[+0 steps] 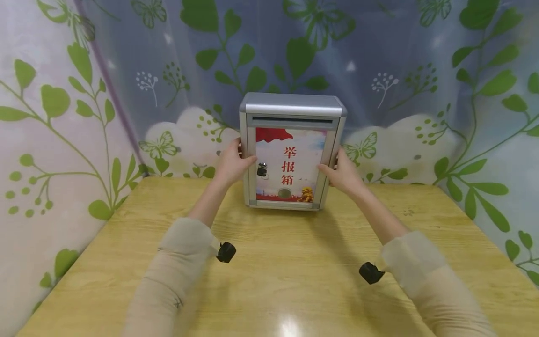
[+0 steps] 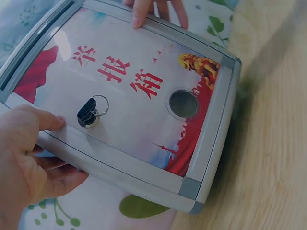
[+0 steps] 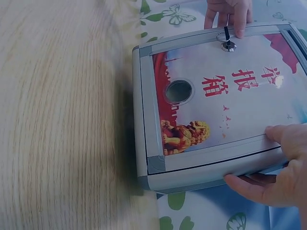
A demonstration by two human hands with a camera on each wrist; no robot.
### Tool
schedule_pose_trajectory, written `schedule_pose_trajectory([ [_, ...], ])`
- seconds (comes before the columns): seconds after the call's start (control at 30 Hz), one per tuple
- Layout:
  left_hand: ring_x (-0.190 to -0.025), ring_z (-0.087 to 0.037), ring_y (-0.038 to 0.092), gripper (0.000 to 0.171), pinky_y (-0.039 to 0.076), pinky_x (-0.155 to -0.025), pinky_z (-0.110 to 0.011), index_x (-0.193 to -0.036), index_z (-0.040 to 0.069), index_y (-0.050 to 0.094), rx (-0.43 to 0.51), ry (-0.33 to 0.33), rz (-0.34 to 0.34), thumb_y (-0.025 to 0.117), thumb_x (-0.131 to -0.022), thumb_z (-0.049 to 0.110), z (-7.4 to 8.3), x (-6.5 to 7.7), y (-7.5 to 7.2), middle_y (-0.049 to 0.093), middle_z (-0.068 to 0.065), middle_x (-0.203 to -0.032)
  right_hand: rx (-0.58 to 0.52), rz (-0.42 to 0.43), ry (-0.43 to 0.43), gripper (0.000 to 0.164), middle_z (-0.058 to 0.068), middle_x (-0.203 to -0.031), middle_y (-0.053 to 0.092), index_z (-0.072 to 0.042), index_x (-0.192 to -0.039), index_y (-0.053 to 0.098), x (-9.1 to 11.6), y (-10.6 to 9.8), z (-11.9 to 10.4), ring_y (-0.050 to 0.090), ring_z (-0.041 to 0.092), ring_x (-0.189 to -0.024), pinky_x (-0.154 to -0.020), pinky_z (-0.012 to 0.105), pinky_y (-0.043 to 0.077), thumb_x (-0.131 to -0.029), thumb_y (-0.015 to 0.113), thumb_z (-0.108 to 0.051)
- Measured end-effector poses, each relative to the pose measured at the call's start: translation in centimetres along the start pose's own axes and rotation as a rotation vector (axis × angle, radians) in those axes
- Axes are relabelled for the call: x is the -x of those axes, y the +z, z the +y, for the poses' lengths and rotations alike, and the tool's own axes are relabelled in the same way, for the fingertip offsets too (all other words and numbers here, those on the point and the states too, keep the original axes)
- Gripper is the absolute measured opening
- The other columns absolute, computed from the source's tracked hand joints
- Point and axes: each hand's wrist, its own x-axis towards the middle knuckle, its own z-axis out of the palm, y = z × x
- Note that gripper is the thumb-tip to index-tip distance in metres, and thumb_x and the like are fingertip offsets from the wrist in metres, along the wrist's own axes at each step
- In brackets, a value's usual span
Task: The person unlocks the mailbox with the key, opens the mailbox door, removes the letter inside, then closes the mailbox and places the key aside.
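Observation:
A silver-framed report box (image 1: pixel 303 161) stands upright near the back of the table, its printed front facing me. Red characters, a gold lion and a round window (image 2: pixel 183 104) mark that front, and a slot (image 1: pixel 292 120) runs across the top. My left hand (image 1: pixel 233 164) grips its left side, thumb on the front frame and fingers along the side wall. On the opposite side my right hand (image 1: pixel 343 173) holds it the same way, thumb over the front edge. A key (image 2: pixel 87 111) with a ring sits in the lock beside my left thumb.
The wooden table (image 1: pixel 286 271) spreads out in front of the box. Behind it hangs a curtain (image 1: pixel 269 56) with green leaves and butterflies. Black wrist cameras (image 1: pixel 226 252) stick out from both sleeves above the tabletop.

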Motion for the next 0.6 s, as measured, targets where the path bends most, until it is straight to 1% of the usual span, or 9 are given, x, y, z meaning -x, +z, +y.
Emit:
schedule_pose_trajectory([
  [0.07,-0.113,-0.032,0.051,0.066,0.046,-0.089,-0.04,-0.141,-0.001,0.029,-0.004,0.002,0.0,0.061,-0.088,0.02,0.2,0.3,-0.1,0.047,-0.021,-0.131,-0.002,-0.005,-0.002,0.076,0.028,-0.136,0.033,-0.001,-0.146,0.006,0.3,-0.2,-0.1,0.045,0.041,-0.116,-0.081,0.043,0.05,-0.094,0.053,-0.03],
  [0.13,-0.112,-0.032,0.051,0.066,0.047,-0.088,-0.04,-0.141,-0.001,0.03,-0.002,0.008,0.002,0.061,-0.088,0.021,0.3,0.6,-0.1,0.048,-0.021,-0.129,0.005,-0.01,0.003,0.076,0.029,-0.136,0.033,-0.001,-0.145,0.006,0.7,-0.3,-0.2,0.047,0.041,-0.113,-0.081,0.043,0.05,-0.094,0.053,-0.032],
  [0.2,-0.111,-0.032,0.052,0.066,0.047,-0.087,-0.04,-0.141,-0.001,0.03,-0.001,0.01,0.0,0.062,-0.087,0.021,0.5,1.0,-0.1,0.048,-0.021,-0.129,0.009,-0.011,0.01,0.08,0.029,-0.139,0.03,-0.002,-0.147,0.001,1.1,-0.4,-0.3,0.049,0.041,-0.112,-0.082,0.042,0.05,-0.094,0.053,-0.033],
  [0.27,-0.112,-0.032,0.051,0.067,0.046,-0.089,-0.04,-0.141,-0.001,0.029,0.003,0.009,-0.007,0.062,-0.087,0.021,0.7,1.4,-0.1,0.047,-0.021,-0.129,0.011,-0.01,0.014,0.08,0.029,-0.139,0.03,-0.003,-0.147,0.001,1.5,-0.5,-0.3,0.051,0.04,-0.109,-0.082,0.042,0.05,-0.094,0.053,-0.033],
  [0.33,-0.113,-0.032,0.05,0.067,0.046,-0.089,-0.04,-0.141,-0.002,0.028,0.014,0.006,-0.014,0.062,-0.087,0.021,0.8,1.7,-0.1,0.047,-0.021,-0.13,0.004,-0.011,0.016,0.082,0.028,-0.14,0.029,-0.005,-0.148,-0.004,1.9,-0.5,-0.4,0.049,0.04,-0.112,-0.082,0.042,0.05,-0.094,0.053,-0.032],
  [0.43,-0.112,-0.032,0.05,0.067,0.046,-0.09,-0.04,-0.141,-0.003,0.029,0.03,0.004,-0.02,0.062,-0.087,0.02,0.9,2.3,-0.1,0.047,-0.022,-0.129,0.031,-0.012,0.025,0.078,0.027,-0.134,0.036,-0.003,-0.146,0.004,2.6,-0.6,-0.4,0.053,0.039,-0.106,-0.079,0.04,0.051,-0.094,0.052,-0.033],
  [0.57,-0.111,-0.033,0.051,0.066,0.046,-0.089,-0.04,-0.139,-0.004,0.03,0.033,0.018,-0.015,0.063,-0.087,0.019,0.9,2.9,-0.1,0.048,-0.023,-0.127,0.072,-0.017,0.047,0.074,0.027,-0.131,0.038,0.0,-0.144,0.01,3.4,-0.6,-0.6,0.059,0.037,-0.096,-0.076,0.038,0.052,-0.094,0.053,-0.035],
  [0.6,-0.111,-0.033,0.051,0.066,0.046,-0.089,-0.04,-0.139,-0.004,0.03,0.033,0.022,-0.016,0.063,-0.087,0.019,0.8,3.0,-0.1,0.047,-0.023,-0.127,0.073,-0.019,0.05,0.076,0.029,-0.134,0.036,0.0,-0.144,0.008,3.6,-0.5,-0.6,0.059,0.037,-0.096,-0.077,0.039,0.052,-0.094,0.053,-0.035],
])
